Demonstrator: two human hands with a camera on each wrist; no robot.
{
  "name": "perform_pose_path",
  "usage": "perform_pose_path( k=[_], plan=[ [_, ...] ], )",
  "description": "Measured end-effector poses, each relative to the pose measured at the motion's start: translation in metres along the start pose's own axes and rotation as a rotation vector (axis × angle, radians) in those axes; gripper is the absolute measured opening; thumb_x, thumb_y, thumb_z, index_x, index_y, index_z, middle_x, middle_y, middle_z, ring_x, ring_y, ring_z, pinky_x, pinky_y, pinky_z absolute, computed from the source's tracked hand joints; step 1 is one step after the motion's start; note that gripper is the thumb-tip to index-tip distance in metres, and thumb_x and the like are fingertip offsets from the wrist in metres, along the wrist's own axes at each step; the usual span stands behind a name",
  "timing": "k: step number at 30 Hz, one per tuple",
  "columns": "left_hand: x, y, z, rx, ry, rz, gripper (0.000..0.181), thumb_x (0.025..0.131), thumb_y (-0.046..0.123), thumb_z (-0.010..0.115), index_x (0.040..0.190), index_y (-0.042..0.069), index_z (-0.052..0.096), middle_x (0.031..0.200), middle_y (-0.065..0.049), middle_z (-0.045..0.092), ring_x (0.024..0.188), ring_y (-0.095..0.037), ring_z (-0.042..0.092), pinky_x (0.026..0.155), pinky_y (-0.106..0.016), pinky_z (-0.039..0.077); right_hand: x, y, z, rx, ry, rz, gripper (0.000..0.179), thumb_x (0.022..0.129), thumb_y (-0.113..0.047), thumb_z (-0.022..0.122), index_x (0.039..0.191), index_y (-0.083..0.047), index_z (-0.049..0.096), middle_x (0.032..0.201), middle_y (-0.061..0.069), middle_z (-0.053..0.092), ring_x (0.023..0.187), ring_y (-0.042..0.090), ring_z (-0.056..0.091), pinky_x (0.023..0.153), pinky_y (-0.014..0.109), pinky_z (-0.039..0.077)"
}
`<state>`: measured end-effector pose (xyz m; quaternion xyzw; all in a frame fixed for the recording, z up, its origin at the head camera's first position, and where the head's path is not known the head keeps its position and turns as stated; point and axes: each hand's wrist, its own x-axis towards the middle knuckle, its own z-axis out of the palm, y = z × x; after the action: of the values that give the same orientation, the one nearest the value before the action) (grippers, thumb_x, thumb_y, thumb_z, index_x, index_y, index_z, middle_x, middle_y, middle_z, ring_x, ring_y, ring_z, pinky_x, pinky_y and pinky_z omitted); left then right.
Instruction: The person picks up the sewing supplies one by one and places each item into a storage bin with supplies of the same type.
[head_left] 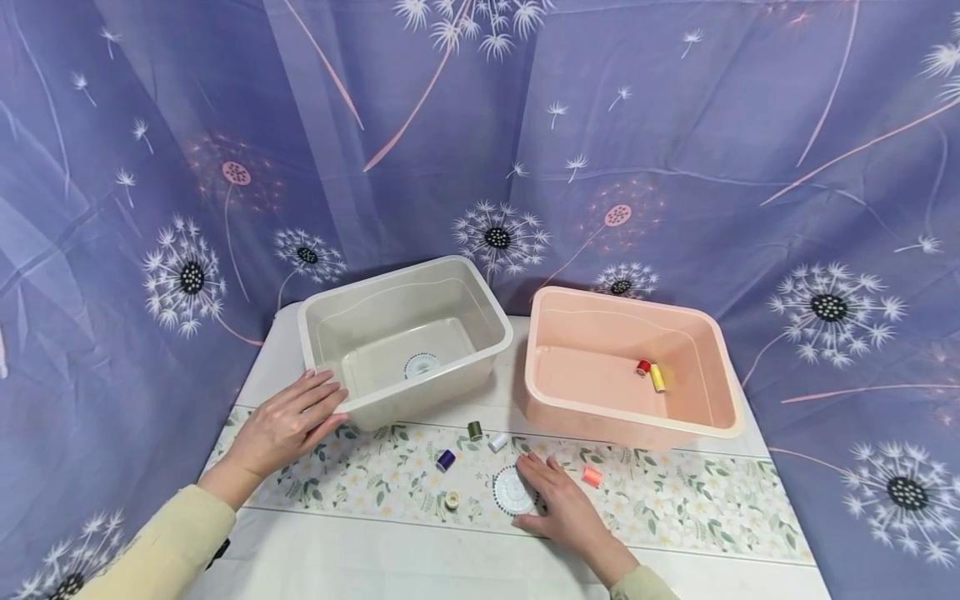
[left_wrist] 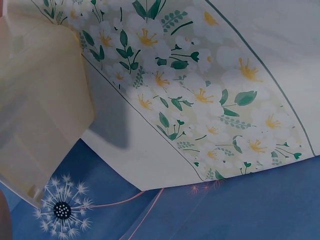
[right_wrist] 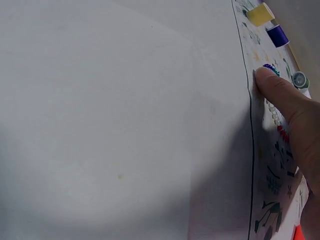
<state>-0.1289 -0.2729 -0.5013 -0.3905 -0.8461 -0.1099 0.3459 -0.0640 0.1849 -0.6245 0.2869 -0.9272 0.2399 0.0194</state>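
Though at edges (head_left: 431, 372), hands (head_left: 288, 421) (head_left: 558, 504) well apart.

1. Lower-centre pin wheel (head_left: 510, 492): white, ringed with beads (right_wrist: 283, 133) — blue, pearly, red.
2. Lower middle: green spool (head_left: 475, 431), white spool (head_left: 498, 442), purple spool (head_left: 446, 460), cream spool (head_left: 452, 500), coral spool (head_left: 592, 476).
3. Centre tub (head_left: 427, 392): grey.
4. Right tub (head_left: 600, 424): peach; there, red spool (head_left: 642, 367), yellow spool (head_left: 657, 378).
5. Upper-frame curtain (head_left: 480, 142): violet-blue — white dandelions, pink stems.
6. Bottom, cloth (head_left: 390, 558): white, green-leaved floral band (head_left: 375, 475).
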Motion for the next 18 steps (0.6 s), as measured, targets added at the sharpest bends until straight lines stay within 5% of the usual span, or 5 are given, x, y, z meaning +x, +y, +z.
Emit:
perform_pose_path(
  k=[18],
  plan=[
    [0.0004, 0.0007, 0.0009, 0.000, 0.011, 0.002, 0.048, 0.101, 0.041, 0.044, 0.109, 0.002, 0.072, 0.107, -0.017, 0.071, 0.105, -0.037, 0.065, 0.098, -0.051, 0.047, 0.0018, -0.0058, -0.0011, -0.058, 0.027, -0.039, 0.084, 0.069, -0.052, 0.080, 0.135, -0.007, 0.055, 0.138, 0.010, 0.056, 0.129, 0.026, 0.050, 0.110, 0.048, 0.037]
  ],
)
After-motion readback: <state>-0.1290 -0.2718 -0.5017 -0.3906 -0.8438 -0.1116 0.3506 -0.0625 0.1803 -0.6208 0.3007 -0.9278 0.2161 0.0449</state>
